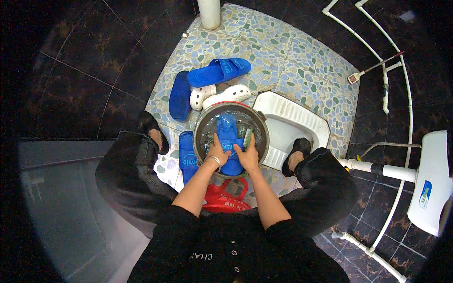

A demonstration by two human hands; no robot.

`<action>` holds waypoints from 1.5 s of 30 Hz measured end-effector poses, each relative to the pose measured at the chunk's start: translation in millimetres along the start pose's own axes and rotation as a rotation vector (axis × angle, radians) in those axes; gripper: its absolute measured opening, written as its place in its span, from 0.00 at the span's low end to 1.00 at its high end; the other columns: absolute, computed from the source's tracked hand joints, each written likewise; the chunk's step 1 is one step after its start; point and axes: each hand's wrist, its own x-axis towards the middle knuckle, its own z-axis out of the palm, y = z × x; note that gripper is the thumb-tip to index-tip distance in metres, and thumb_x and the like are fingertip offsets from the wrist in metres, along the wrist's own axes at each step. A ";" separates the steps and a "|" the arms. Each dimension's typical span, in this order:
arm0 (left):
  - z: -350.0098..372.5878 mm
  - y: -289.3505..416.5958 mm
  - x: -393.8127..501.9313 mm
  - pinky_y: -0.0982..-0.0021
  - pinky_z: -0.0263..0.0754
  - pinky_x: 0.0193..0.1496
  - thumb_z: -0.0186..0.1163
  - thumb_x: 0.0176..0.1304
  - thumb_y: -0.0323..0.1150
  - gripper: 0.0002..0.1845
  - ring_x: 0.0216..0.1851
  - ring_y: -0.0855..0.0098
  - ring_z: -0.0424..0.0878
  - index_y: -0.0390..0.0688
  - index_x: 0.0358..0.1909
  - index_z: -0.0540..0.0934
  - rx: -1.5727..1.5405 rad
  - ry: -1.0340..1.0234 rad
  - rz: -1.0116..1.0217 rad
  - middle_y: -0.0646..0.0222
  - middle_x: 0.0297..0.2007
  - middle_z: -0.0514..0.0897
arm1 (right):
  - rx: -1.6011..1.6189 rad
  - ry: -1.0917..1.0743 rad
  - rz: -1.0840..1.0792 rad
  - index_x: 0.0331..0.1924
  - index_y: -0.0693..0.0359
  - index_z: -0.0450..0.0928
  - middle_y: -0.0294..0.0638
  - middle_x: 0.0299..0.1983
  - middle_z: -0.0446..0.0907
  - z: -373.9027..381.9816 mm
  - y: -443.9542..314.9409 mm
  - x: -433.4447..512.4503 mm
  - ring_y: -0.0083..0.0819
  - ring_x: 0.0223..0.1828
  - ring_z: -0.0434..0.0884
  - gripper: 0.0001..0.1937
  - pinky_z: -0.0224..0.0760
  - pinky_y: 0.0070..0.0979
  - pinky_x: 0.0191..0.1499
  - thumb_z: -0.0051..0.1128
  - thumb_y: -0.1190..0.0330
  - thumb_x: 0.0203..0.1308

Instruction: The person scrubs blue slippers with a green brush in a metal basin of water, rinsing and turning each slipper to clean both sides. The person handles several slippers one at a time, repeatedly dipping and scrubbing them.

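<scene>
A round metal basin (197,141) of water stands on the floor between my feet. Over it both hands hold a blue plastic slipper (231,167), its far end in the water. My left hand (217,150), with a bracelet at the wrist, grips the slipper's left side by the strap. My right hand (248,152) has its thumb on the strap at the right. A green-backed scrubbing brush (248,138) with pale bristles lies against the fingers of my right hand; whether they grip it, I cannot tell.
Blue slippers (179,95) and white clogs (231,94) lie beyond the basin, another blue slipper (187,152) left of it. A white squat toilet (293,113) adjoins its right side. A red bag (226,201) is near me. White pipes (407,106) and a cistern (430,184) stand at the right.
</scene>
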 end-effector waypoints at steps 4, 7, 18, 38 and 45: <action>17.2 -1.5 12.5 0.54 0.68 0.73 0.76 0.57 0.42 0.64 0.69 0.41 0.73 0.36 0.82 0.39 0.086 0.046 -0.091 0.33 0.68 0.71 | -0.185 -0.022 0.063 0.82 0.58 0.40 0.71 0.56 0.80 8.9 4.4 14.4 0.68 0.56 0.82 0.55 0.74 0.54 0.62 0.71 0.54 0.60; 22.1 -1.5 19.6 0.53 0.69 0.72 0.76 0.57 0.43 0.64 0.68 0.39 0.73 0.35 0.81 0.39 0.124 0.024 -0.106 0.30 0.65 0.73 | -0.283 0.007 0.056 0.82 0.58 0.39 0.71 0.52 0.82 15.5 9.4 22.5 0.68 0.53 0.83 0.55 0.75 0.55 0.60 0.71 0.55 0.61; 27.8 -0.4 50.2 0.53 0.72 0.70 0.68 0.65 0.44 0.61 0.67 0.42 0.77 0.34 0.81 0.32 0.308 -0.239 -0.196 0.34 0.64 0.76 | -0.308 -0.226 0.324 0.80 0.67 0.43 0.71 0.57 0.80 17.5 2.1 43.4 0.66 0.59 0.81 0.53 0.73 0.50 0.64 0.69 0.54 0.62; -1.1 5.0 20.6 0.55 0.68 0.74 0.81 0.47 0.45 0.74 0.73 0.45 0.70 0.48 0.84 0.34 -0.080 -0.069 -0.193 0.40 0.74 0.66 | 0.166 -0.210 0.308 0.82 0.54 0.51 0.48 0.52 0.84 -16.5 -15.2 27.8 0.36 0.33 0.85 0.49 0.77 0.28 0.19 0.72 0.62 0.59; -26.4 13.2 -15.5 0.57 0.77 0.66 0.84 0.41 0.30 0.59 0.61 0.55 0.83 0.30 0.76 0.61 -0.678 -0.061 -0.132 0.49 0.63 0.81 | 0.356 -0.293 0.305 0.82 0.49 0.55 0.41 0.41 0.85 -51.2 -46.9 2.5 0.26 0.26 0.78 0.47 0.67 0.25 0.19 0.73 0.61 0.61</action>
